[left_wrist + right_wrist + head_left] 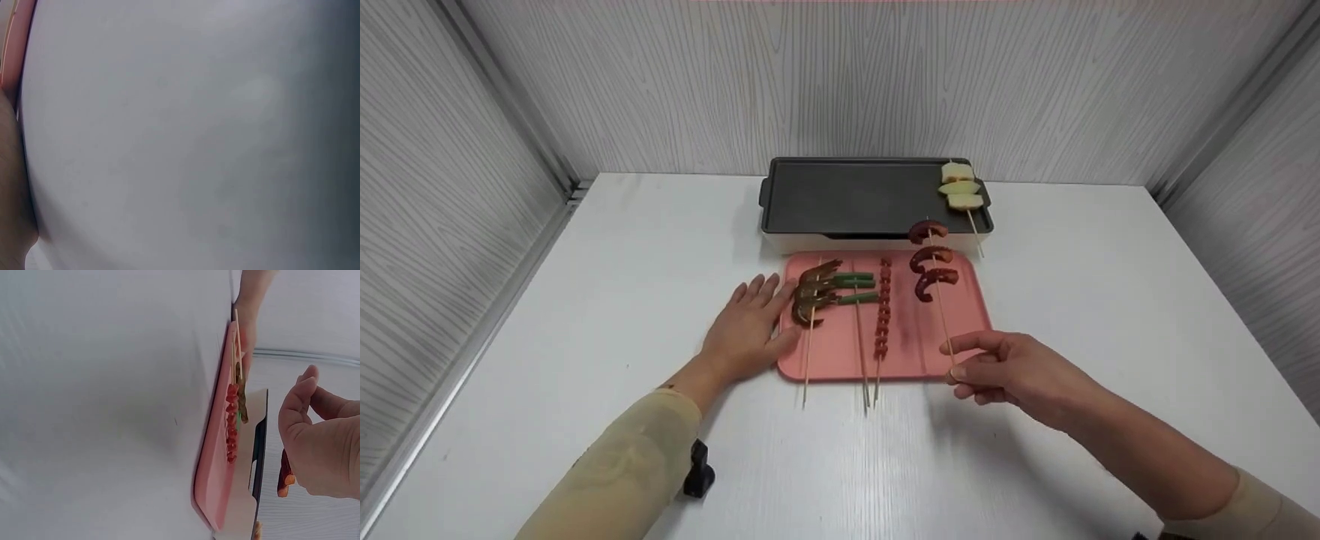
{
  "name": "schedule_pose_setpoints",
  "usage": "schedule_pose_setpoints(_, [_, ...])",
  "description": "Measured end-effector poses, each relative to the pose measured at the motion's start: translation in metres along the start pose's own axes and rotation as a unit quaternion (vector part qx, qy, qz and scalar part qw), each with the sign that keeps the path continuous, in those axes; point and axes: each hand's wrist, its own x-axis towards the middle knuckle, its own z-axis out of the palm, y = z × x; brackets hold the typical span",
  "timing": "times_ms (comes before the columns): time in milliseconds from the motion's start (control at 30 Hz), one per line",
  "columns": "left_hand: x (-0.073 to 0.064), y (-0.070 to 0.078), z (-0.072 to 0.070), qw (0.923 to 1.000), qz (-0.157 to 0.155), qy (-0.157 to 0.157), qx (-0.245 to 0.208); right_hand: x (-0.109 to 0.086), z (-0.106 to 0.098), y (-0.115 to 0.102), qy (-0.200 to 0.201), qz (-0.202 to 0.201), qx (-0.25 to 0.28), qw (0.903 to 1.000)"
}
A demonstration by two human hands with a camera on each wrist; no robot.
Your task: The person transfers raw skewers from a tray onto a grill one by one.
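Hands: right hand (1011, 373) pinches red-brown skewer (934, 257) near its bare end; left hand (746, 326) straight-fingered beside pink tray (834, 364) | Skewer: forward of right hand, long axis toward griddle (847, 195), apparently above tray

From above, the head view looks forward and down across the table (1072, 270), tray (832, 364) and grill (840, 199) central. The left wrist view is very near the table. The right wrist view, turned sideways, shares tray and grill with the head view.
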Motion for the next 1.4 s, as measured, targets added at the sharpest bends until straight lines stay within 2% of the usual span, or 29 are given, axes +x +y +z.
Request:
schedule_pose_setpoints(233, [-0.002,0.001,-0.002,1.0,-0.003,0.003,0.002,0.014,-0.005,-0.025,0.025,-0.013,-0.027,0.9992])
schedule_pose_setpoints(633, [0.0,0.002,0.001,1.0,0.003,0.004,-0.001,0.055,-0.026,-0.055,0.047,-0.015,-0.007,0.9988])
schedule_pose_setpoints(967, [0.0,0.0,0.001,1.0,0.002,0.002,0.008,0.092,-0.042,-0.063,0.059,-0.014,0.001,0.9982])
schedule_pose_setpoints(1400, [-0.001,0.0,0.001,1.0,0.001,0.004,0.007,0.124,-0.052,-0.061,0.07,0.004,0.023,0.9973])
